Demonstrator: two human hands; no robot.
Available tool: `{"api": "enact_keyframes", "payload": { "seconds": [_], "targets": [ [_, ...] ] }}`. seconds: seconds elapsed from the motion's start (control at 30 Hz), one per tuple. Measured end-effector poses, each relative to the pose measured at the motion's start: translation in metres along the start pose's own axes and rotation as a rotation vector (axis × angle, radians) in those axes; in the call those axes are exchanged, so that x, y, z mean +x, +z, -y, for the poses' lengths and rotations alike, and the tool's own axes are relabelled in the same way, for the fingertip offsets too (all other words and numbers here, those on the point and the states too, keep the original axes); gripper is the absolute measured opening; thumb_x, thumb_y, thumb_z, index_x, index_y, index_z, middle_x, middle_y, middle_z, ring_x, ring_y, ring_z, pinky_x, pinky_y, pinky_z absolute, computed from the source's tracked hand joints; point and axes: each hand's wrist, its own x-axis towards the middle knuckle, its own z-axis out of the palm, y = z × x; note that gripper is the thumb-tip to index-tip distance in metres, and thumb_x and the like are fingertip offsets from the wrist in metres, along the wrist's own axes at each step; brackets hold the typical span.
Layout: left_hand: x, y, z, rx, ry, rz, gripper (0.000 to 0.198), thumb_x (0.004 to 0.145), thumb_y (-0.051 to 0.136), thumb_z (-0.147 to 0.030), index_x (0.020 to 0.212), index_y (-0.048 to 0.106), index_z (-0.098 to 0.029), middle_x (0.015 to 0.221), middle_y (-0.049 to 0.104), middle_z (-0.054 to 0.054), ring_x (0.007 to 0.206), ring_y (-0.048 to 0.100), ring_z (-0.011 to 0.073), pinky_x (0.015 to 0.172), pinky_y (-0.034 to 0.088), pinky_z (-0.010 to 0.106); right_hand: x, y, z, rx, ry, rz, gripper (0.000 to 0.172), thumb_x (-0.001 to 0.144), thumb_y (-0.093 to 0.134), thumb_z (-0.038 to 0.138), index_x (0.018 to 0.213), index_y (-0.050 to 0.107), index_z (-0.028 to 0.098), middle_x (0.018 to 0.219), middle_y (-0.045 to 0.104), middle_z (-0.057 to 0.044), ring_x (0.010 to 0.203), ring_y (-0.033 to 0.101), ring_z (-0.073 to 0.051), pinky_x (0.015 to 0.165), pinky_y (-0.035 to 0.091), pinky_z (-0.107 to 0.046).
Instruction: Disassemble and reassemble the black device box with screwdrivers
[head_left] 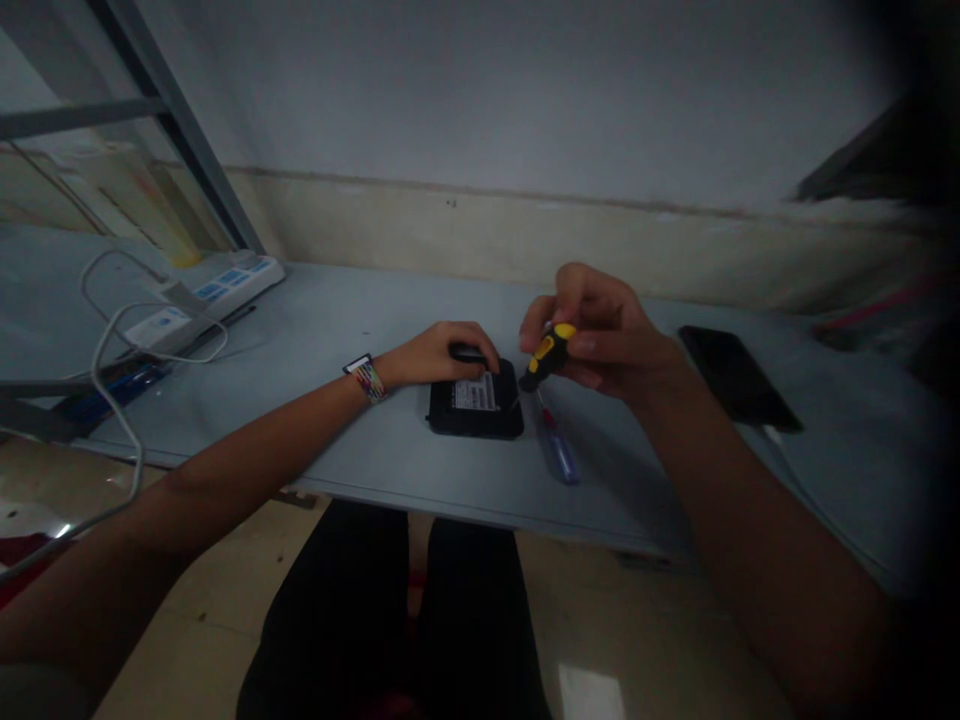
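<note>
Case (480,394) looks closed on the table (375,440), my left fingers (480,336) half-curled over its far side, grip unclear, right fingers (592,346) pinched on the yellow-black screwdriver (553,353), tip at the case's right edge; nothing visibly off, probably early, most left.

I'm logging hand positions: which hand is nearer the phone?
Right. The right hand, gripping a yellow-and-black screwdriver, is left of the phone; the left hand is farther left, on the black box.

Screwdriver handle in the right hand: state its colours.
The screwdriver handle is black and yellow, best seen in the head view.
</note>
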Motion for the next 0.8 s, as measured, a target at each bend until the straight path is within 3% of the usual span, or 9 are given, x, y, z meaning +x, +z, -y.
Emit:
{"api": "enact_keyframes", "payload": {
  "seconds": [0.2,0.37,0.47,0.57,0.7,0.8],
  "targets": [
    [0.0000,0.0005,0.0015,-0.002,-0.002,-0.003,0.015,0.094,0.072,-0.020,0.104,0.083,-0.021,0.112,0.079,0.008,0.108,0.074,0.0203,0.103,0.055,0.039,-0.0014,-0.0009,-0.0008,0.066,-0.022,0.033,0.026,0.094,0.079,0.034,0.114,0.075,0.017,0.092,0.081,-0.006,0.044,0.052,-0.006,0.036,0.036,-0.018],
    [0.0005,-0.0012,-0.0010,0.011,-0.009,0.013,0.017,0.093,0.072,-0.020,0.105,0.083,-0.022,0.113,0.079,0.008,0.111,0.073,0.0217,0.106,0.054,0.042,-0.0013,-0.0036,-0.0033,-0.013,-0.063,0.032,0.017,0.092,0.083,0.030,0.103,0.081,0.017,0.100,0.082,-0.008,0.048,0.059,-0.006,0.037,0.042,-0.018],
    [0.0007,-0.0015,-0.0026,0.007,-0.033,0.021,0.017,0.092,0.072,-0.020,0.105,0.083,-0.021,0.114,0.079,0.008,0.111,0.073,0.0218,0.107,0.054,0.042,-0.0013,-0.0022,-0.0018,-0.013,-0.046,0.023,0.013,0.091,0.085,0.023,0.097,0.074,0.019,0.102,0.082,-0.007,0.048,0.056,-0.006,0.036,0.039,-0.017],
    [0.0005,-0.0009,-0.0020,0.010,-0.036,0.009,0.018,0.091,0.072,-0.019,0.105,0.083,-0.021,0.113,0.079,0.008,0.110,0.073,0.0210,0.105,0.055,0.040,-0.0010,0.0001,0.0007,0.023,0.006,0.012,0.020,0.090,0.085,0.017,0.099,0.067,0.021,0.091,0.082,-0.004,0.042,0.051,-0.005,0.033,0.034,-0.016],
    [0.0004,-0.0006,-0.0012,0.012,-0.036,-0.001,0.018,0.090,0.073,-0.018,0.103,0.084,-0.021,0.113,0.079,0.008,0.110,0.074,0.0213,0.107,0.055,0.041,-0.0007,-0.0006,0.0011,0.042,0.051,-0.017,0.024,0.092,0.084,0.029,0.110,0.072,0.017,0.091,0.082,-0.005,0.038,0.050,-0.004,0.031,0.031,-0.017],
    [0.0006,-0.0012,-0.0028,0.008,-0.033,0.010,0.017,0.090,0.072,-0.017,0.103,0.083,-0.022,0.113,0.079,0.008,0.111,0.074,0.0217,0.108,0.054,0.042,-0.0013,-0.0047,0.0000,0.010,0.022,-0.017,0.020,0.097,0.079,0.034,0.105,0.076,0.016,0.092,0.082,-0.006,0.038,0.050,-0.004,0.032,0.033,-0.019]
  ]
}}
